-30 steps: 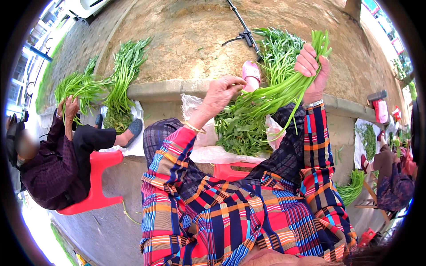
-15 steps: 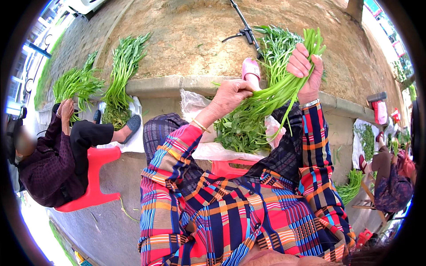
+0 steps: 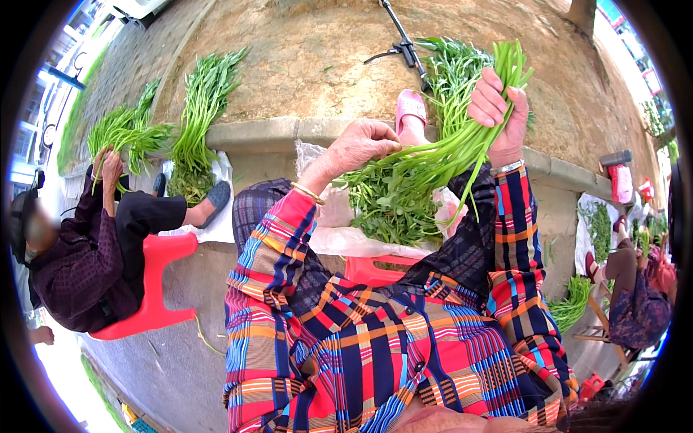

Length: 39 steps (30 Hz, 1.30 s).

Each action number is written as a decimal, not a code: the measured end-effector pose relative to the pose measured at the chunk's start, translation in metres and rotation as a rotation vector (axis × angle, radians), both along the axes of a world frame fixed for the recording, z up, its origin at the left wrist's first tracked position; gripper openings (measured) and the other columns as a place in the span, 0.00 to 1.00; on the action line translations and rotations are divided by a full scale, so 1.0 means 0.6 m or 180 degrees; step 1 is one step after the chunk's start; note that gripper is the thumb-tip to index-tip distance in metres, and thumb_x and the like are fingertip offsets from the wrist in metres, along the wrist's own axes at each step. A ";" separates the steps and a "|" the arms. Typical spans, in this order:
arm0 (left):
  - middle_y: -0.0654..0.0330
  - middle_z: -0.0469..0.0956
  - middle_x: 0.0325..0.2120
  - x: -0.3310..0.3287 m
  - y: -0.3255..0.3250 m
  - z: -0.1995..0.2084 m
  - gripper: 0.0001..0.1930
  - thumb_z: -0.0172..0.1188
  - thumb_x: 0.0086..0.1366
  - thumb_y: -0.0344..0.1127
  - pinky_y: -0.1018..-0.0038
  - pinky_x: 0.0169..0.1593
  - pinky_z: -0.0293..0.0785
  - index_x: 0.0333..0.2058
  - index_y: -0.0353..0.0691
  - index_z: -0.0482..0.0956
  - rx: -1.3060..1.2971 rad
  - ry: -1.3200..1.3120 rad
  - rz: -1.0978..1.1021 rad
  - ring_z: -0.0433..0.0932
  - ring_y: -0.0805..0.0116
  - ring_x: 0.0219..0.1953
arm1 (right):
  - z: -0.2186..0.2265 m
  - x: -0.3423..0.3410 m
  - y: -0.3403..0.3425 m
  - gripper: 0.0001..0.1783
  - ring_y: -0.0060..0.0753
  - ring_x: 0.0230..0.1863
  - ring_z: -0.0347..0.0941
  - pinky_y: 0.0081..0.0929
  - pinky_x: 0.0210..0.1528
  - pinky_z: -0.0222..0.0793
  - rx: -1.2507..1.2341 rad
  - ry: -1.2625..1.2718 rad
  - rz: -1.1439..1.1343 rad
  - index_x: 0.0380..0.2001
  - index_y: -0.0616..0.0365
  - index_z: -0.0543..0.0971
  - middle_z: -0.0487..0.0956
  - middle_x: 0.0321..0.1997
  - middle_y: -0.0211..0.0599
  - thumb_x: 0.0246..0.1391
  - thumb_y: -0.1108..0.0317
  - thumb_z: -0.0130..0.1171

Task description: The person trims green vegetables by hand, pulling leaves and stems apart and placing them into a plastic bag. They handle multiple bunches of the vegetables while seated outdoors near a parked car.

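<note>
My right hand (image 3: 499,119) is wrapped around a bunch of long-stemmed leafy greens (image 3: 465,148), the cut stem ends sticking up above the fist. The bunch slants down to the left across my lap. At its lower left end my left hand (image 3: 363,148) pinches a thin stem between thumb and forefinger; its other fingers are curled. Under the bunch, a pile of loose green leaves (image 3: 393,213) lies on a white plastic sheet (image 3: 346,240) between my knees. More long greens (image 3: 455,65) lie just beyond the curb, behind my right hand.
A concrete curb (image 3: 253,137) runs across, with bare soil (image 3: 310,72) beyond it. A black stand (image 3: 404,47) lies there. At left, a person (image 3: 86,267) on a red stool (image 3: 170,256) handles greens (image 3: 119,137). At right, another person (image 3: 639,303) sits near more greens (image 3: 574,303).
My left hand has shifted slightly up and left, drawing back from the bunch with the thin stem. My right hand keeps its grip nearly in place. The neighbour's hands at left moved a little.
</note>
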<state>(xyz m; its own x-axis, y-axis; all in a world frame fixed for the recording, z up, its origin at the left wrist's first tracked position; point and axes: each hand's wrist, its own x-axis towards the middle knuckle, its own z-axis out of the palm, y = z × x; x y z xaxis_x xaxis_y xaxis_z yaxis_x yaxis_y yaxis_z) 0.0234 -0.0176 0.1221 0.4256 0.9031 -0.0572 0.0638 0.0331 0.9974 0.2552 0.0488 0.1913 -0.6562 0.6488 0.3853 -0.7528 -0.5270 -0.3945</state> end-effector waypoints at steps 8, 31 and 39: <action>0.67 0.72 0.17 -0.023 -0.006 -0.025 0.10 0.51 0.57 0.33 0.86 0.24 0.64 0.32 0.33 0.76 -0.0321 0.0040 -0.0392 0.67 0.83 0.18 | 0.003 0.007 0.004 0.10 0.19 0.16 0.55 0.20 0.21 0.57 -0.0013 0.0114 -0.0011 0.24 0.56 0.60 0.58 0.16 0.24 0.45 0.69 0.51; 0.68 0.70 0.16 -0.040 -0.012 -0.072 0.13 0.44 0.50 0.26 0.87 0.22 0.62 0.31 0.36 0.77 -0.0588 0.0268 -0.0088 0.64 0.83 0.16 | 0.006 0.027 0.013 0.11 0.18 0.16 0.55 0.19 0.21 0.55 0.0084 0.0255 -0.0100 0.24 0.56 0.60 0.58 0.15 0.23 0.45 0.69 0.53; 0.70 0.66 0.11 -0.031 -0.009 -0.103 0.11 0.44 0.45 0.24 0.84 0.19 0.55 0.23 0.37 0.77 -0.0151 0.0338 0.0284 0.61 0.83 0.15 | 0.009 0.022 0.009 0.11 0.18 0.15 0.55 0.19 0.21 0.56 0.0112 0.0249 -0.0095 0.23 0.56 0.60 0.58 0.15 0.23 0.45 0.69 0.53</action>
<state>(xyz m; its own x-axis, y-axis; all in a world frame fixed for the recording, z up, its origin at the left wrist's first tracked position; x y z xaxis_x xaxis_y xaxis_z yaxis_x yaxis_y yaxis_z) 0.0048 -0.0232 0.0602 0.3331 0.9323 -0.1410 0.1635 0.0902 0.9824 0.2681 0.0542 0.1969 -0.6038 0.6528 0.4575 -0.7972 -0.4907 -0.3517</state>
